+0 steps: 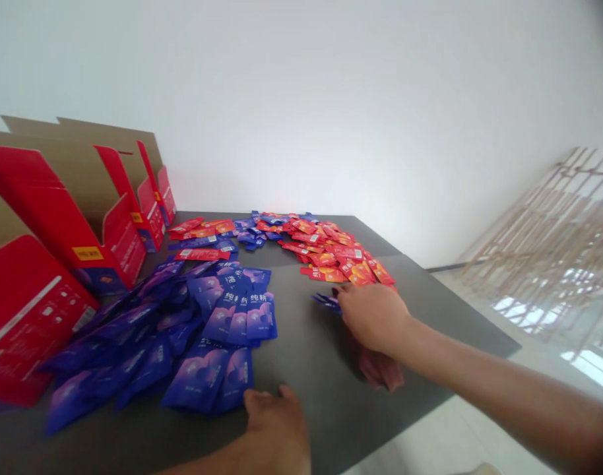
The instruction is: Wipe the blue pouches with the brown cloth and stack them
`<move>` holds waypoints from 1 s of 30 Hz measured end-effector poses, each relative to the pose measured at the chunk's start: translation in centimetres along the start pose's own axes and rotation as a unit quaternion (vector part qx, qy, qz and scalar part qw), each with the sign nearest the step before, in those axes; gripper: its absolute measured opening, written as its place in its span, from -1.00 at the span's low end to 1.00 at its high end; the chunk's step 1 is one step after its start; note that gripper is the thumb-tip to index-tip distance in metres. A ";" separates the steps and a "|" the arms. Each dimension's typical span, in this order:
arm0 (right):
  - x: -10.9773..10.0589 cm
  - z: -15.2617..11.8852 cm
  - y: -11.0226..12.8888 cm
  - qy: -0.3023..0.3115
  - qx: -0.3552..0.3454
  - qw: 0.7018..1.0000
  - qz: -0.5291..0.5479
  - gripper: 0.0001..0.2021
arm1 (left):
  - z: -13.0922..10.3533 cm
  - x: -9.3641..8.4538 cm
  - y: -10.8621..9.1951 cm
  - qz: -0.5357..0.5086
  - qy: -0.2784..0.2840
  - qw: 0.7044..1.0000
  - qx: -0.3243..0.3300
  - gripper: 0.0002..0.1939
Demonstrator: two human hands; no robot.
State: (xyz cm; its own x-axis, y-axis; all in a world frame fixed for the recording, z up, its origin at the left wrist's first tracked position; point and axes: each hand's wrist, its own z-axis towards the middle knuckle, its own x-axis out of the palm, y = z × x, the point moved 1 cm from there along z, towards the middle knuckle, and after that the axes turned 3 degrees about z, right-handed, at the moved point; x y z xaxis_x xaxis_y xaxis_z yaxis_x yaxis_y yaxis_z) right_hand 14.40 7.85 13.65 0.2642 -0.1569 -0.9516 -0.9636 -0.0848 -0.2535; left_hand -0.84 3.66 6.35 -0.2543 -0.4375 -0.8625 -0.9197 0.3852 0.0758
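My right hand (375,316) is over the dark table, its fingers closed on a few blue-purple sachets (327,302) that stick out to the left. Below its wrist is a blurred reddish sachet or small stack (380,369); whether the hand holds this too cannot be made out. At the bottom middle, my left hand (279,429) has thumb and finger apart, with a fingertip at the corner of a blue-purple sachet (237,379). That sachet lies at the near edge of a large pile of blue-purple sachets (177,323), some of them fanned out in overlapping rows.
Open red cardboard boxes (126,247) stand in a row along the left. Red-orange sachets (331,247) are heaped toward the back right, and mixed red and blue ones (252,231) lie along the back. The grey tabletop (440,310) ends at right; a wooden lattice (553,231) stands beyond.
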 end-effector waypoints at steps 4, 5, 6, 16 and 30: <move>1.5 -0.1 1.2 -0.010 -0.043 0.998 0.054 -0.63 | -0.4 -0.5 0.0 0.001 0.020 1.000 0.005 -0.48; 1.7 0.0 0.9 -0.006 -0.051 0.996 0.070 -0.62 | -0.4 -0.5 0.0 -0.002 0.021 1.000 0.009 -0.47; 1.7 0.1 0.5 -0.006 -0.046 0.996 0.081 -0.62 | -0.4 -0.5 0.0 -0.005 0.022 1.000 0.011 -0.47; 5.7 -2.2 0.1 0.011 -0.026 0.995 0.098 -0.49 | -0.1 -0.9 0.0 -0.026 0.061 0.998 0.001 -0.49; 6.4 -0.4 0.8 0.019 0.006 0.995 0.100 -0.46 | 0.0 -1.6 0.5 -0.034 0.093 0.995 -0.005 -0.67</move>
State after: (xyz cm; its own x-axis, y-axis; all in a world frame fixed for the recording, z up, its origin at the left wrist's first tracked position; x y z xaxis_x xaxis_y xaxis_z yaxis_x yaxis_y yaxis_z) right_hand 15.33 6.36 7.40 0.0687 -0.2069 -0.9760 -0.9974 -0.0370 -0.0623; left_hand -0.85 4.52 7.82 -0.2407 -0.6054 -0.7587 -0.9397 0.3411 0.0260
